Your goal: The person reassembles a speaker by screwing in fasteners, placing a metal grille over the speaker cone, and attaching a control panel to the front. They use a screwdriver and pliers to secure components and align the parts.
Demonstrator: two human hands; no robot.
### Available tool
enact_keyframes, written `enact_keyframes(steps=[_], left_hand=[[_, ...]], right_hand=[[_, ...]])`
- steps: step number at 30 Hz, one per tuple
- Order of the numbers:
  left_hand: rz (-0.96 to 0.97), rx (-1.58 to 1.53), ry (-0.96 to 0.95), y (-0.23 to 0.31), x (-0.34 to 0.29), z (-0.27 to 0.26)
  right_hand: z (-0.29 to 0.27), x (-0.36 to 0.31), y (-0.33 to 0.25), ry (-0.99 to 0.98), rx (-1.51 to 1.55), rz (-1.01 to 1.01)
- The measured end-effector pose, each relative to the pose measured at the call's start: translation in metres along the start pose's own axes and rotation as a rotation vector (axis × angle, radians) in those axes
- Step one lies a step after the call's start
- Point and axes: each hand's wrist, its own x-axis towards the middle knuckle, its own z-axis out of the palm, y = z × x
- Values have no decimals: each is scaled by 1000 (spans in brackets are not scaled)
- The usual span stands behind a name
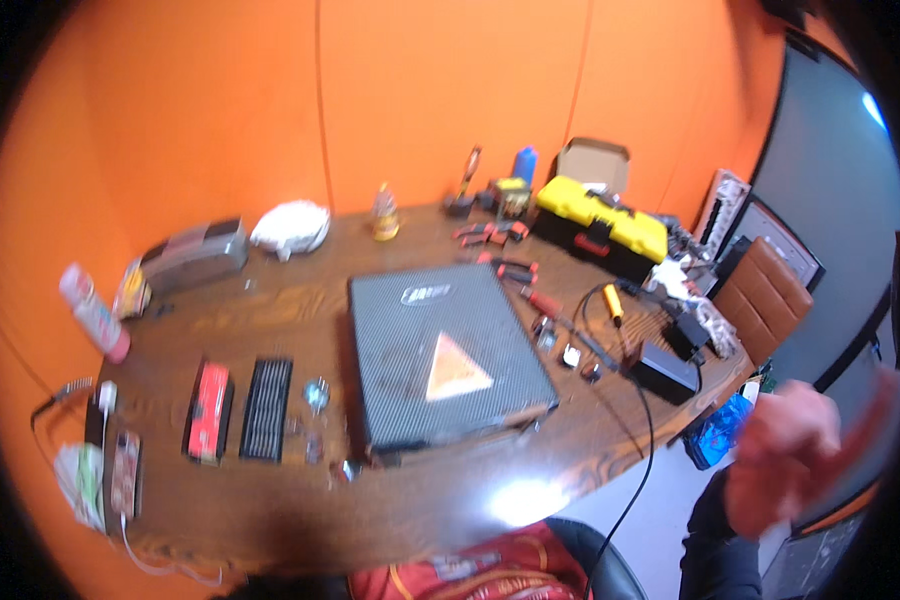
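My right hand (795,455) is raised off the table's right end, blurred, above the floor. One digit stretches out to the upper right, apart from the rest, and nothing shows in its grasp. My left hand is out of sight. Mid-table lies a flat, dark, carbon-patterned case (400,350) with a pale orange triangle on its top; neither hand touches it. Nearest my right hand on the table are a black power adapter box (665,371) and a yellow-handled soldering iron or similar corded tool (612,304).
A yellow and black toolbox (600,225) stands at the back right, near red-handled pliers (490,234). Left of the case lie a black bit set (266,408) and a red box (209,411). A spray can (95,315) stands far left. A cable (652,440) hangs over the front edge.
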Motion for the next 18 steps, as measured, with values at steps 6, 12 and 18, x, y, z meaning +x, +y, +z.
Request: enact_keyframes(steps=[6, 12, 18], left_hand=[[-199, -254, 64, 50, -13, 59], [-308, -390, 48, 92, -21, 89], [-450, -475, 5, 99, -27, 100]], right_hand=[[22, -73, 112, -111, -87, 683], [47, -102, 171, -339, -75, 593], [95, -77, 252, -149, -262, 530]])
